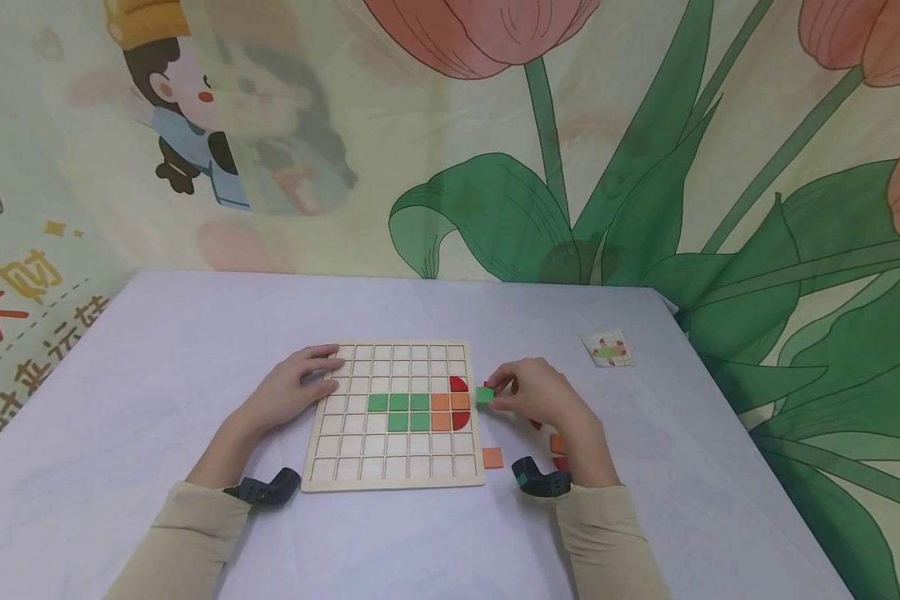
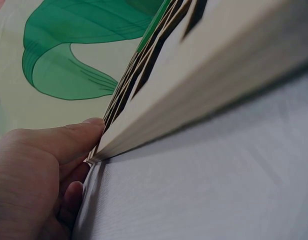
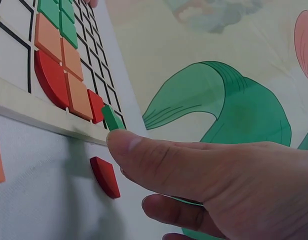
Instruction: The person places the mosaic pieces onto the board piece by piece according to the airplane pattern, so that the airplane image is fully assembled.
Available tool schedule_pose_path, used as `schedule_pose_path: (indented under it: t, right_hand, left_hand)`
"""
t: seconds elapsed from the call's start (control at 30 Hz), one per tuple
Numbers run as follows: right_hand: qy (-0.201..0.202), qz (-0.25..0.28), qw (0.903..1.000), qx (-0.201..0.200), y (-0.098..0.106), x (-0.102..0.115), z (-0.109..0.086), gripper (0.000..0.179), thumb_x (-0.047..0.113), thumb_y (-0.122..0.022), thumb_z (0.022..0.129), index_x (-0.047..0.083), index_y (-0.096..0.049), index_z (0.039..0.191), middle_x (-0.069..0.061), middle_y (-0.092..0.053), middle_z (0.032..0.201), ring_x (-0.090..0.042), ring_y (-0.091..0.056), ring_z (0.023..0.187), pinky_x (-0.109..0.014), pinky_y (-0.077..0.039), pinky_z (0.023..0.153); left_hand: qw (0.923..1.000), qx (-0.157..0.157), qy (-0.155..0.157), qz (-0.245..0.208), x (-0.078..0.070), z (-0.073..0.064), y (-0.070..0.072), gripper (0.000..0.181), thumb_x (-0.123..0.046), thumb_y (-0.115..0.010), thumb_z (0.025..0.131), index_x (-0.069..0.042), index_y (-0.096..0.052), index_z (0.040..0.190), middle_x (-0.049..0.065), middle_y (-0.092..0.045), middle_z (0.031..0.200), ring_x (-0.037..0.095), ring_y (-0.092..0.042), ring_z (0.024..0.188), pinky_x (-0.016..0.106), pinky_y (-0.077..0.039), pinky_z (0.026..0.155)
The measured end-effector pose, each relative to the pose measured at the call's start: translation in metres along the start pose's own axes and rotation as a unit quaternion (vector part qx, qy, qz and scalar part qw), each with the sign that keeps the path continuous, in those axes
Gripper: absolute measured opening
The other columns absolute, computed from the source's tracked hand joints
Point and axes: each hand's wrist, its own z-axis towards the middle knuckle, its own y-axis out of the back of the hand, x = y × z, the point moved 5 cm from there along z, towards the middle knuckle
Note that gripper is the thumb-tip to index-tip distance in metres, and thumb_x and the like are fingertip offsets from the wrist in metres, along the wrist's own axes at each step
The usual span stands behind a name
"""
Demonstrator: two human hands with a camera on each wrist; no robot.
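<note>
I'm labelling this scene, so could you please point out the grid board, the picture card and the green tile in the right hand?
Grid board [image 1: 374, 446], head view: a bare lower square.
Picture card [image 1: 607, 349], head view: middle of its printed face.
Green tile [image 1: 484, 396], head view: its visible face.

From here I see the person's left hand [image 1: 300, 383] resting at the left edge of the grid board [image 1: 360, 449], near its far corner, thumb tip on the rim. The right hand [image 1: 536, 390] is just off the board's right edge, thumb and fingertips pinched. Each forearm slants in toward the board, left and right, sleeves short of the wrists.
</note>
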Motion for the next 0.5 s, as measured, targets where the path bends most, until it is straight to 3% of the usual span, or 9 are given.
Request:
schedule_pose_path:
  t: [0.33, 0.5]
  right_hand:
    - [0.007, -0.002, 1.0000, -0.005, -0.002, 0.010, -0.002, 0.024, 0.022, -0.080, 0.076, 0.020, -0.070, 0.098, 0.004, -0.063, 0.081, -0.015, -0.054, 0.065, -0.025, -0.046, 0.047]
    - [0.018, -0.001, 0.9998, -0.014, -0.005, 0.015, 0.000, 0.024, 0.023, -0.080, 0.076, 0.020, -0.071, 0.098, 0.006, -0.063, 0.081, -0.014, -0.055, 0.072, -0.023, -0.048, 0.056]
  left_hand:
    - [1.0000, 0.000, -0.001, 0.006, -0.001, 0.000, 0.000, 0.044, -0.026, -0.062, 0.092, -0.006, -0.057, 0.130, 0.011, -0.037, 0.151, 0.039, -0.027, 0.141, 0.058, -0.022, 0.113]
    - [1.0000, -0.002, -0.002, 0.005, -0.001, 0.000, 0.000, 0.044, -0.026, -0.062, 0.092, -0.005, -0.057, 0.130, 0.011, -0.037, 0.151, 0.039, -0.027, 0.141, 0.058, -0.022, 0.113]
